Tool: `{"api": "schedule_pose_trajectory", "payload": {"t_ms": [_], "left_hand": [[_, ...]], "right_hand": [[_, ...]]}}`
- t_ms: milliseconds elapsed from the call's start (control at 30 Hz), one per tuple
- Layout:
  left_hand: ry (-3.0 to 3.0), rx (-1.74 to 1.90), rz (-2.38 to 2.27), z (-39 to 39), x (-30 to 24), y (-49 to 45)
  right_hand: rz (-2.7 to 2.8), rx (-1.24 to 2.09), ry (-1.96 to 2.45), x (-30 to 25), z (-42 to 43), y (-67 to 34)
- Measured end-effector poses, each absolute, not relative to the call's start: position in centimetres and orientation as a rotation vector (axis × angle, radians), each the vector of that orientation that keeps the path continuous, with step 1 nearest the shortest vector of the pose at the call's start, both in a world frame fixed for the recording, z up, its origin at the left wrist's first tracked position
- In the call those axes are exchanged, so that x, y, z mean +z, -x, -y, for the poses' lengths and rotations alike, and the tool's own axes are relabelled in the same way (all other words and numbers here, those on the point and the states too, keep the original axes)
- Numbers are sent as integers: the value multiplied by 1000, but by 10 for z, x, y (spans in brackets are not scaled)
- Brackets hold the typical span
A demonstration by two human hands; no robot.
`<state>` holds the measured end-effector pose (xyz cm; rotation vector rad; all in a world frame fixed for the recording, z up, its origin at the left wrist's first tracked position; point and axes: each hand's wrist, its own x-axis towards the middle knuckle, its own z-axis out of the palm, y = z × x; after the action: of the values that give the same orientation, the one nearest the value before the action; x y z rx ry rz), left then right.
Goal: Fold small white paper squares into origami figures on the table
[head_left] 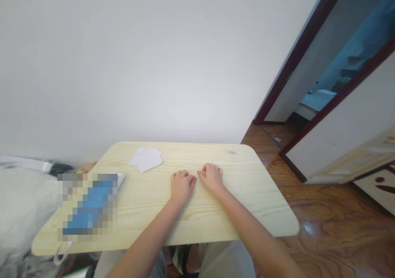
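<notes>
My left hand (182, 185) and my right hand (210, 176) rest side by side on a pale wooden table (247, 195), fingers curled under. Between their fingertips they pinch a tiny white piece (196, 178), too small to name. A small pile of white paper pieces (146, 158) lies on the table beyond and to the left of my left hand, apart from both hands.
A blurred-out blue object (88, 206) lies on the table's left side. A white wall stands right behind the table. To the right are a wooden floor (327, 224) and an open doorway (324, 84). White bedding (18, 204) sits at the left.
</notes>
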<state>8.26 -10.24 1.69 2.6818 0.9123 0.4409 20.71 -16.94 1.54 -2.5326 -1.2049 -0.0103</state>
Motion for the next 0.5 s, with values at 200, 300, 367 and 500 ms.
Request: {"api": "schedule_pose_trajectory", "payload": {"t_ms": [200,300,367,500], "left_hand": [[-2827,432,-701,104,14,-77],[-2869,414,-549,101,10,-67],[-2883,366,-476,98,8,-60],[-2891,311,-487,98,5,-53]], "right_hand": [[1259,-160,2479,4,174,-190],[1268,-152,2473,4,173,-190],[1260,-147,2474,4,172,-190],[1251,-121,2484,3,171,-190]]}}
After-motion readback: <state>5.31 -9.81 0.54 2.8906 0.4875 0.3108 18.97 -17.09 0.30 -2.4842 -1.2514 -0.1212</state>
